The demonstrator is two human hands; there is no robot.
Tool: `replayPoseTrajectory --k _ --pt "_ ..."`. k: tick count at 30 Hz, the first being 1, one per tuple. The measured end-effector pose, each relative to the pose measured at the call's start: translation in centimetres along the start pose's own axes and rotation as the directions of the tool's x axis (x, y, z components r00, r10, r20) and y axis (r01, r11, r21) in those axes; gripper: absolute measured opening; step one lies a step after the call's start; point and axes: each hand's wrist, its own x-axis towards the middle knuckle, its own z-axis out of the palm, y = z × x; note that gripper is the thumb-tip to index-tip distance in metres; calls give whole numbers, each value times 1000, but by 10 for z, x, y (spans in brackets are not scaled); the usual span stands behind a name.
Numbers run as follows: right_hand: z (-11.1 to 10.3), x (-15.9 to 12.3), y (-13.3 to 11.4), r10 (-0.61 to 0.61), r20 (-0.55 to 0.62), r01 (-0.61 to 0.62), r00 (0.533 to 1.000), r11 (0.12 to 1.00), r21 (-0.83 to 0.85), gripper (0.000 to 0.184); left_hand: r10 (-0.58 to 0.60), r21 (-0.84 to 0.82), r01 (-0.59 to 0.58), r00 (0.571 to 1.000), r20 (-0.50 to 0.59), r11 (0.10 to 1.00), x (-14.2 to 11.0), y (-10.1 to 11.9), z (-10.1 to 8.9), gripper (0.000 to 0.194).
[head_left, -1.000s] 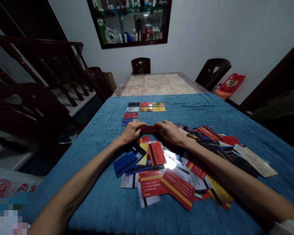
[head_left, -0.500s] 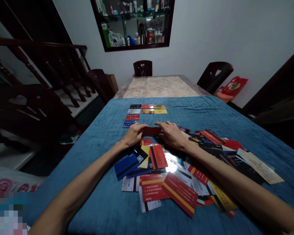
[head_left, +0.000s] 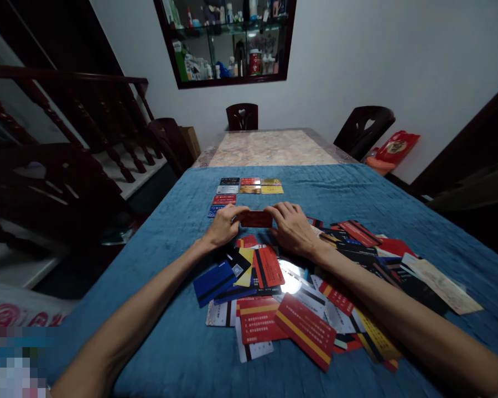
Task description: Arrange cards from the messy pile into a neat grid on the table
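Observation:
A dark red card (head_left: pixel 256 219) is held lengthwise between my two hands, tilted up above the blue cloth. My left hand (head_left: pixel 224 226) pinches its left end with thumb and fingers. Its right end sits in the grip of my right hand (head_left: pixel 292 226). Just beyond my left hand lie a red card (head_left: pixel 224 199) and a blue card (head_left: pixel 214 210), the latter partly covered by the hand. Below my hands spreads a loose pile of cards, among them an orange-red card (head_left: pixel 268 266), a blue card (head_left: pixel 214 281) and a red card with a yellow stripe (head_left: pixel 305 330).
Farther up the blue cloth (head_left: pixel 157 243), several cards lie in neat rows, including a black card (head_left: pixel 229 181) and a yellow card (head_left: pixel 271 189). More loose cards, among them a beige card (head_left: pixel 442 282), spread to the right. Chairs (head_left: pixel 363 130) stand around the table.
The dark red card has tilted up a little, showing more of its face. Both hands keep their hold and have shifted only slightly.

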Motion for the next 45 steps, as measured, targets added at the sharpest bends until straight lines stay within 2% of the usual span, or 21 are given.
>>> replayPoseTrajectory --k 10,15,18,24,31,38,45 --pt "2 -1 4 -4 -78 4 997 1000 0 38 -26 -44 24 998 -59 999 -1 3 3 33" --pt "8 -2 8 -28 -211 21 977 999 -37 34 17 -24 -19 997 -76 1000 -4 -1 6 38" --pt "8 -1 9 -36 -246 20 968 997 -68 31 63 20 -62 995 -77 998 -7 -3 8 45" --pt "2 7 12 -39 -201 26 979 998 -62 34 119 106 -113 991 -55 988 -8 -3 5 60" --pt "0 28 16 -46 -150 48 988 999 11 45 123 135 -111 989 -83 985 0 -12 -11 59" --pt "8 60 15 -84 -163 108 983 984 140 54 8 219 -2 999 -31 976 12 -26 -32 56" --pt "29 97 10 -60 -118 88 991 965 247 49 -92 267 84 996 16 960 23 -52 -46 55"
